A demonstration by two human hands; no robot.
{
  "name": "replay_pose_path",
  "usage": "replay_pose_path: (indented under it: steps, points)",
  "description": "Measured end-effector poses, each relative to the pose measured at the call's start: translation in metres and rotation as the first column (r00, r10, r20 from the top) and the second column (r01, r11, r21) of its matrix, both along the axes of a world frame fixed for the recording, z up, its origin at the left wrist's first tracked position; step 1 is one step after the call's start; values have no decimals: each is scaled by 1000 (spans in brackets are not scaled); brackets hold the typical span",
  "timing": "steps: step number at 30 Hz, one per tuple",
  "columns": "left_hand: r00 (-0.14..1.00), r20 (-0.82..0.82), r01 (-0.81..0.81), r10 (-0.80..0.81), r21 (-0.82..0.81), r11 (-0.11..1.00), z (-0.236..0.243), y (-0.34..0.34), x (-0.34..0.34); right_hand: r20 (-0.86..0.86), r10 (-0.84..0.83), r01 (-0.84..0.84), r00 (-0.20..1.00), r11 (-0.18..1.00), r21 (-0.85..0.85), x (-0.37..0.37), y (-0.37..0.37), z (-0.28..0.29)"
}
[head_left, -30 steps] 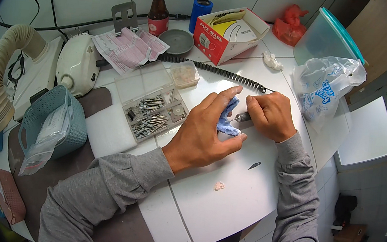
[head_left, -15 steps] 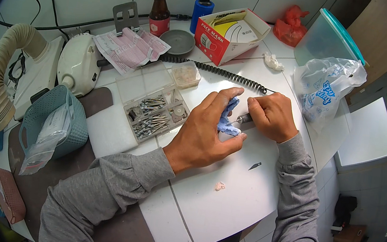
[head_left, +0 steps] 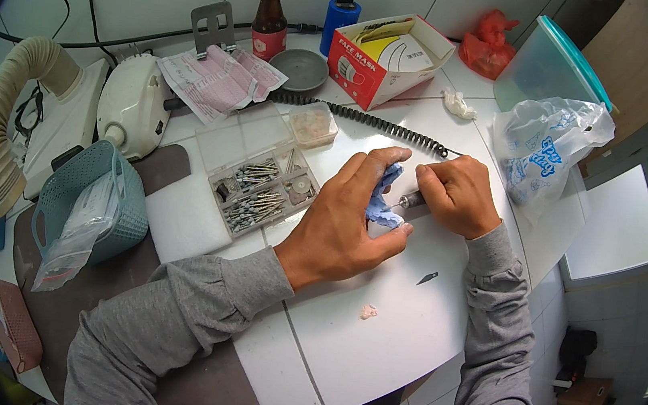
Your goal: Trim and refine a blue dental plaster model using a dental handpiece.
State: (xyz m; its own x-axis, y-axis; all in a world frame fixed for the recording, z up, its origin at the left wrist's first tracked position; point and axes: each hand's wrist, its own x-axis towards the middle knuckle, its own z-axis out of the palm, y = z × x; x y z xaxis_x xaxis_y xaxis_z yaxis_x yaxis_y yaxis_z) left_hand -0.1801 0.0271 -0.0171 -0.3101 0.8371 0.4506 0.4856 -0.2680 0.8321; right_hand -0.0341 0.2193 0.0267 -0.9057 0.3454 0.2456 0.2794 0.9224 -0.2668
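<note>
My left hand (head_left: 346, 220) is closed around a blue plaster dental cast (head_left: 381, 206), its thumb and fingers at the edges. Much of the cast is hidden behind the fingers. In my right hand (head_left: 460, 196) is a rotary handpiece (head_left: 412, 200), gripped in a fist with the metal nose pointing left. The thin bur in its nose reaches to the cast; whether it touches cannot be made out. Below the hands, a small pointed blade (head_left: 428, 278) and a pale pink crumb (head_left: 368, 311) lie on the white table (head_left: 405, 334).
A clear compartment box of burs (head_left: 260, 195) sits left of my hands. Further left stand a blue-green basket (head_left: 93, 202) and a white motor unit (head_left: 132, 108). Behind are a coiled cord (head_left: 382, 122), a mask box (head_left: 385, 64) and a brown bottle (head_left: 270, 18); a plastic bag (head_left: 545, 145) lies right.
Both hands keep their grip on the cast and handpiece in nearly the same place. The whole view has shifted very slightly.
</note>
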Motion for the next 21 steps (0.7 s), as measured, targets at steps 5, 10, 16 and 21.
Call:
replay_pose_path:
  steps: [5, 10, 16, 21]
  points:
    - [999, 43, 3, -2, -6, 1000, 1, 0, 1, 10, -16, 16, 1000, 1000, -23, 1, 0, 2]
    - [999, 36, 16, -15, -7, 1000, 1, -1, 0, 6, -19, 19, 1000, 1000, -18, 1, -1, 2]
    - [999, 43, 17, -16, -25, 1000, 3, -1, -1, 10, -22, 22, 1000, 999, -29, 1, -1, 2]
    - [999, 52, 1, -1, 2, 1000, 1, 0, 1, 16, -9, 10, 1000, 1000, -22, 1, 1, 2]
